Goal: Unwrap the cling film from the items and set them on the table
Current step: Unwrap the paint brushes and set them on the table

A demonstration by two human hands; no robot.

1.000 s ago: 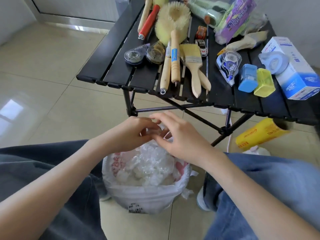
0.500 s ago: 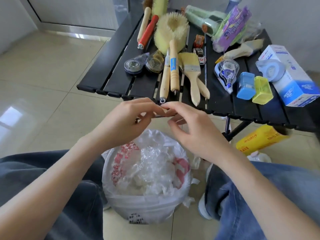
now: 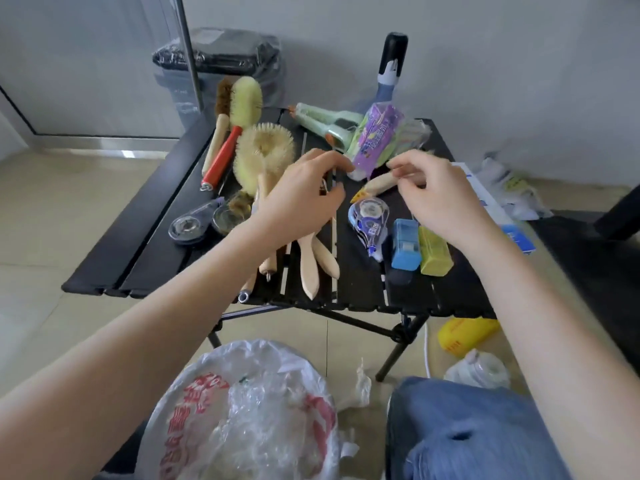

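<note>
Your left hand [image 3: 304, 195] hovers over the middle of the black table [image 3: 159, 216] with fingers curled; I cannot tell if it pinches anything. Your right hand [image 3: 436, 195] also has bent fingers, with the fingertips near a wooden handle [image 3: 381, 183]. The used cling film [image 3: 263, 410] lies in the white bag [image 3: 180, 420] below. I think a sleeve or wrist could push crowded items off the edge. I count two sharpener boxes, blue [image 3: 405, 244] and yellow [image 3: 434, 249], and three clear tape dispensers.

Home interior, tiled floor [image 3: 52, 202], folding table [image 3: 363, 289], lined bin [image 3: 221, 64], plain wall [image 3: 485, 46]
</note>
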